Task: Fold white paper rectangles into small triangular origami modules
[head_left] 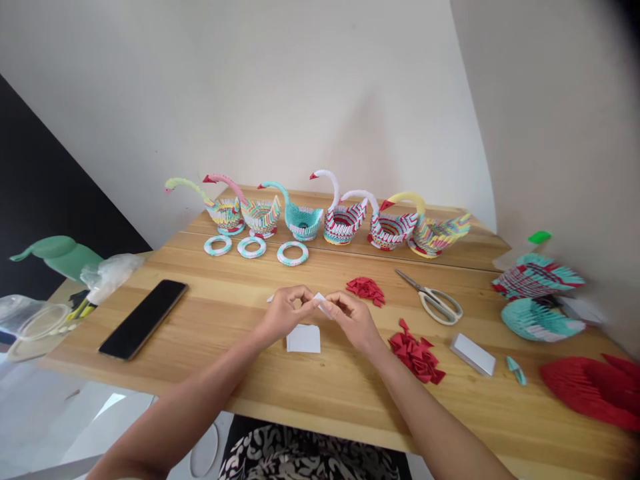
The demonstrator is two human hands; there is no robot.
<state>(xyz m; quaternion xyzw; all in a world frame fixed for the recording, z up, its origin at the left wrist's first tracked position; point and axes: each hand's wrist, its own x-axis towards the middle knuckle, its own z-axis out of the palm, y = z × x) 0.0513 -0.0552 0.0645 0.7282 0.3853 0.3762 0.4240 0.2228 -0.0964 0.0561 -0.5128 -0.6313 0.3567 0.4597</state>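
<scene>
Just beyond one flat stack of small white paper rectangles [303, 340], the left hand [287, 312] and right hand [356, 322] pinch one small white paper piece [321, 299] at its ends; fingertips partly cover it, and its folds are hard to make out. Farther beyond the stack lie three white-and-teal paper rings [293, 262], then six multicoloured paper swans [303, 225], some overlapping. Right of it, two heaps of red paper triangles [417, 353] are too jumbled to count.
</scene>
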